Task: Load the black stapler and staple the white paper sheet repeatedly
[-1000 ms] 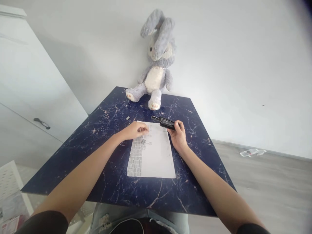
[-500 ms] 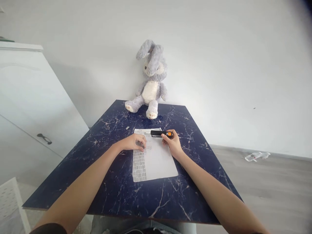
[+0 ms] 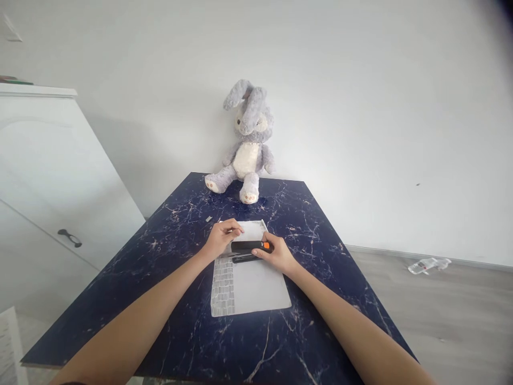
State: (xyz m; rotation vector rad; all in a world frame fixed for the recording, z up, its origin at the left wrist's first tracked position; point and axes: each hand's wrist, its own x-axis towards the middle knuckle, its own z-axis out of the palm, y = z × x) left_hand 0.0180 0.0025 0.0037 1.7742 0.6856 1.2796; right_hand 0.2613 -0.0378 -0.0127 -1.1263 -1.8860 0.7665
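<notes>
In my right hand (image 3: pixel 278 254) is a black stapler (image 3: pixel 248 246) with an orange patch near its right end, gripped from the right side. Its upper and lower parts look spread apart, with a thin metal strip showing at the left. My left hand (image 3: pixel 222 238) hovers just left of the stapler, fingers bent and tips pressed together; anything between them is too small to make out. Beneath both hands lies a white sheet of paper (image 3: pixel 260 291) with grey, brick-like marks down its left side.
A grey plush rabbit (image 3: pixel 248 144) sits at the back of the dark blue marbled table (image 3: pixel 316 256), against the wall. Left of the paper's top lies a small pale piece (image 3: pixel 209 218). A white cabinet (image 3: pixel 60 160) stands on the left; clear plastic (image 3: pixel 428 265) lies on the floor.
The stapler has come nearer to me and shifted left over the paper, and its two parts now show apart. My left hand has turned above its left end. The camera view tilted slightly.
</notes>
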